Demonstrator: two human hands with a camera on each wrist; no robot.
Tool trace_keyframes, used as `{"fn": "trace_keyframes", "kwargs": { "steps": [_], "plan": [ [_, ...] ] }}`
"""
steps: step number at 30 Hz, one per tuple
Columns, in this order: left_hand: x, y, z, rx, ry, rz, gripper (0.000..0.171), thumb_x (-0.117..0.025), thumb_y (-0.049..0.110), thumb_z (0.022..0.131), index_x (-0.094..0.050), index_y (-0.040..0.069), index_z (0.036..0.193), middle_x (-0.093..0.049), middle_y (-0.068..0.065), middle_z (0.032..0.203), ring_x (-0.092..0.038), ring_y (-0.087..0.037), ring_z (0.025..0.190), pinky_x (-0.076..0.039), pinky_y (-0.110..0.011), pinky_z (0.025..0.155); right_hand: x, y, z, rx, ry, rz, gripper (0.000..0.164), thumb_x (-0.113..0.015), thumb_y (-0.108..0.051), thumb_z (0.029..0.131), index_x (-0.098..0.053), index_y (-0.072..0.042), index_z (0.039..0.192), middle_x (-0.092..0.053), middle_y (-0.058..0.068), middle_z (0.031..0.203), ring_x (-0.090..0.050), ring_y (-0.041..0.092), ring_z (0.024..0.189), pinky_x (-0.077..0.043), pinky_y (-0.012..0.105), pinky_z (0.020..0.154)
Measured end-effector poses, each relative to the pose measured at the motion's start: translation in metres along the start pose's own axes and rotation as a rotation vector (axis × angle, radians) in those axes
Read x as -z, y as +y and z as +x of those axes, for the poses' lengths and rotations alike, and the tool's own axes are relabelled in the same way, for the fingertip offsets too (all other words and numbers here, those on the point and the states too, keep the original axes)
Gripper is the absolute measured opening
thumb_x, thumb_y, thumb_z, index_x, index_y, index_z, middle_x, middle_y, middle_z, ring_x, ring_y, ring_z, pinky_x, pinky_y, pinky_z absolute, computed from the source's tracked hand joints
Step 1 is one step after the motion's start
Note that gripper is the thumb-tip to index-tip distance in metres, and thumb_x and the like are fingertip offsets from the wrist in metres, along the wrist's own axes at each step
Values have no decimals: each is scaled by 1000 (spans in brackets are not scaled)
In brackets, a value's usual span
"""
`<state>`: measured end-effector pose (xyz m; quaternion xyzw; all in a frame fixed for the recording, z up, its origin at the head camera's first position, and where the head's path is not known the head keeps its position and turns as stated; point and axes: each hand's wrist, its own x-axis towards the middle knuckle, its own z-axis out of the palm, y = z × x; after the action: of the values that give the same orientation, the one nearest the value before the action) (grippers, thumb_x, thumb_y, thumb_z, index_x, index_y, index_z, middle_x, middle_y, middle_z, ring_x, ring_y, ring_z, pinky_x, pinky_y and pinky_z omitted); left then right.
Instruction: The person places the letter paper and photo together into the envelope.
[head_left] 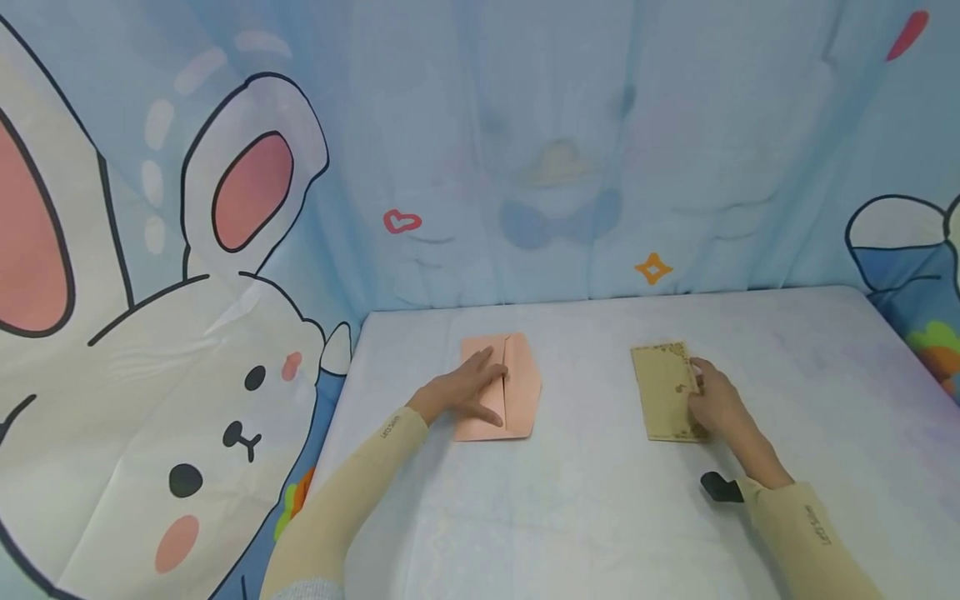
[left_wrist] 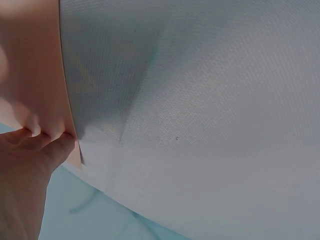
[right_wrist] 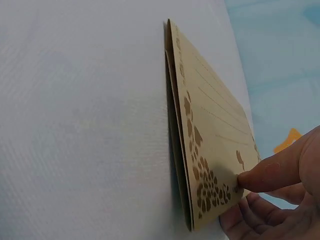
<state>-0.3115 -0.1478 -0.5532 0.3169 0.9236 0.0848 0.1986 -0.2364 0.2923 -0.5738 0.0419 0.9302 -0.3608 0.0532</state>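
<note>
A pink envelope [head_left: 522, 383] lies on the white-covered table, its pointed flap toward the right. My left hand [head_left: 459, 393] rests on it with fingers spread. In the left wrist view, fingertips touch the envelope [left_wrist: 37, 60] close to its edge. To the right is a tan folded card [head_left: 662, 398] with brown floral corners. My right hand [head_left: 717, 406] pinches the card by its right edge. The right wrist view shows the thumb on the printed face of the card [right_wrist: 220, 125], fingers behind it, and its layers slightly parted along one side.
The table [head_left: 570, 517] has a pale cloth cover and meets a blue curtain [head_left: 555, 100] at the back. A large printed rabbit [head_left: 210, 375] fills the left side. A black piece [head_left: 722, 487] sticks out at the right sleeve cuff.
</note>
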Motion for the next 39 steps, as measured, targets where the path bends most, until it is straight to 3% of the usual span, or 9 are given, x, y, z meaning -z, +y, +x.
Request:
{"fn": "trace_keyframes", "kwargs": {
  "steps": [3,8,13,26,39],
  "plan": [
    [1,0,1,4,-4,3,93,-71,69,79,-29,32,153,4,-12,170,-3,-32,158,-33,-56,117,2,3,1,-5,-5,9,72,-40,7,86,-14,14,153,-41,44,134,-49,54,115,-49,51,80],
    [2,2,0,-2,1,-21,92,-74,66,79,-31,31,152,3,-14,170,-3,-33,158,-32,-58,117,3,6,1,-19,-16,57,68,-43,3,90,-18,12,153,-47,39,128,-57,46,104,-49,36,70],
    [0,2,-1,-7,3,-11,90,-73,67,80,-31,32,151,2,-14,170,-4,-34,158,-33,-58,117,2,6,1,-2,-37,102,67,-48,-1,95,-18,10,154,-50,36,126,-59,40,103,-48,31,70],
    [0,6,-3,1,1,-19,91,-75,64,80,-31,32,152,3,-13,170,-3,-32,158,-32,-58,118,0,-18,2,47,-49,197,68,-52,0,97,-19,6,156,-52,33,124,-63,31,97,-56,36,75],
    [2,6,-1,21,4,19,93,-72,69,79,-29,34,153,3,-11,171,-5,-30,158,-35,-55,116,-10,-41,7,87,-71,215,69,-52,-1,97,-19,5,156,-51,33,126,-63,37,105,-56,41,81]
  ]
}}
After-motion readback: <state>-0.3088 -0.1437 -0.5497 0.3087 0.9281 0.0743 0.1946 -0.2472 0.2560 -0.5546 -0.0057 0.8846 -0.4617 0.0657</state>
